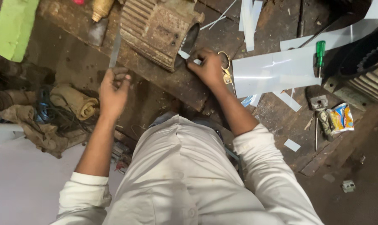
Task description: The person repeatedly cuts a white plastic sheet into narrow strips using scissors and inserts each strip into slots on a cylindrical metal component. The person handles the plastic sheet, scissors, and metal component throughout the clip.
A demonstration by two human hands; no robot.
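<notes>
Motor housing (pixel 160 29), a rusty ribbed one, sits at the far middle of a grimy wooden bench (pixel 155 83), tipped so its open bore faces right and a bit toward the person. Right hand (pixel 209 66) is right at that opening, fingers pinched together on a narrow white strip (pixel 185 55) whose far end reaches into the mouth of the housing. Left hand (pixel 113 89) is off to the left and a little nearer, well apart from the housing, fingers curled shut around the near end of a thin flat metal blade (pixel 115 52) that points away toward the far edge. Just beside the right hand, on its right, lie brass-handled scissors (pixel 226 68), partly under the wrist so I can't see all of them. Past those there's a big white sheet (pixel 276 73) with loose white offcuts around it, and a green-handled screwdriver (pixel 320 54) lying across its far right corner. Nearer on the right, a small colourful snack packet (pixel 341 118) sits next to some dark metal tool. On the left side, a bundle of dirty rags (pixel 68 102) and tangled wire, plus a bright green block (pixel 15 27) at the far left corner.
</notes>
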